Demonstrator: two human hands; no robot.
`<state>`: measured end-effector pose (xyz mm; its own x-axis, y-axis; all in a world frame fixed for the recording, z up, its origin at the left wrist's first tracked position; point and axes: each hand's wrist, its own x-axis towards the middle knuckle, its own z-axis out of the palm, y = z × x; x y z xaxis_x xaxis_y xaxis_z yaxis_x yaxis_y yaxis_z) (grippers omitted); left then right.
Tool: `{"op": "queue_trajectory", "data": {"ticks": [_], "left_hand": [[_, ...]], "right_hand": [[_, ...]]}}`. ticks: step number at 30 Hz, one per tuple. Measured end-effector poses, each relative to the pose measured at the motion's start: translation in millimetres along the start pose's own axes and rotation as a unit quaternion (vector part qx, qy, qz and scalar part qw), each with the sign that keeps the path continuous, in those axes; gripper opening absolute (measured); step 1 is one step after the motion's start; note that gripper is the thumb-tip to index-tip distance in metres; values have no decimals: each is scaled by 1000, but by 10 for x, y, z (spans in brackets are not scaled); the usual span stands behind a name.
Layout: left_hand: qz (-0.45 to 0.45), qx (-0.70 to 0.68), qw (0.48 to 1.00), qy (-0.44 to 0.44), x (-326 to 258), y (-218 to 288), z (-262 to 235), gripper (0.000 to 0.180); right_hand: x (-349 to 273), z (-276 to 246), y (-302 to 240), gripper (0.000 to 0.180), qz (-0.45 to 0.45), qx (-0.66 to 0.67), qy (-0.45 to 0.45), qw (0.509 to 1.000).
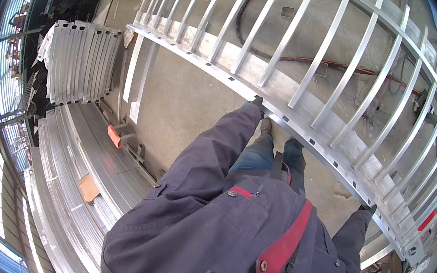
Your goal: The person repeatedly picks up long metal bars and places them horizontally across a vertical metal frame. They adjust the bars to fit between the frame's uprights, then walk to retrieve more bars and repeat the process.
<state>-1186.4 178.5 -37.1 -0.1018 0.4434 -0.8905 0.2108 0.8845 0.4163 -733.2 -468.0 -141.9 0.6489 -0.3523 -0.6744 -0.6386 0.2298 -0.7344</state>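
Note:
A long silver metal frame (231, 79), with a wide side rail and several evenly spaced bars, stretches across in front of me from upper left to lower right. Small dark square slots run along the rail's near edge. My left hand (258, 101), in a dark glove, is closed on this near rail around its middle. Farther right, my right hand (371, 209), also dark-gloved, is closed on the same rail near its right end. The fingers of both hands are largely hidden by the rail and sleeves.
Long metal profiles (73, 146) lie stacked at my left, with a brown cardboard piece (89, 188) on them. Behind is a bundle of silver bars (77, 63). An orange-red part (115, 136) sits beside the stack. A hose (239, 22) crosses the concrete floor beneath the frame.

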Motion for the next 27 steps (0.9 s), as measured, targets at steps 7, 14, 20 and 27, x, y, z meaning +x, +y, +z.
{"op": "queue_trajectory", "data": {"ticks": [7, 14, 20, 27], "left_hand": [[-4, 2, 1000, 8, -8, -22, 23, 51], [3, 3, 1000, 11, 77, 13, 25, 49], [0, 17, 999, 36, 82, 92, 3, 48], [-33, -46, 998, 1, 446, 10, -157, 56]], "right_hand": [[54, -46, 61, 60, 10, -15, 17, 1000], [377, -113, 202, 59, 29, -38, 26, 999], [560, -202, 231, 56, 70, -40, 20, 997], [3, -82, 137, 59, 57, -64, 89, 992]]}}
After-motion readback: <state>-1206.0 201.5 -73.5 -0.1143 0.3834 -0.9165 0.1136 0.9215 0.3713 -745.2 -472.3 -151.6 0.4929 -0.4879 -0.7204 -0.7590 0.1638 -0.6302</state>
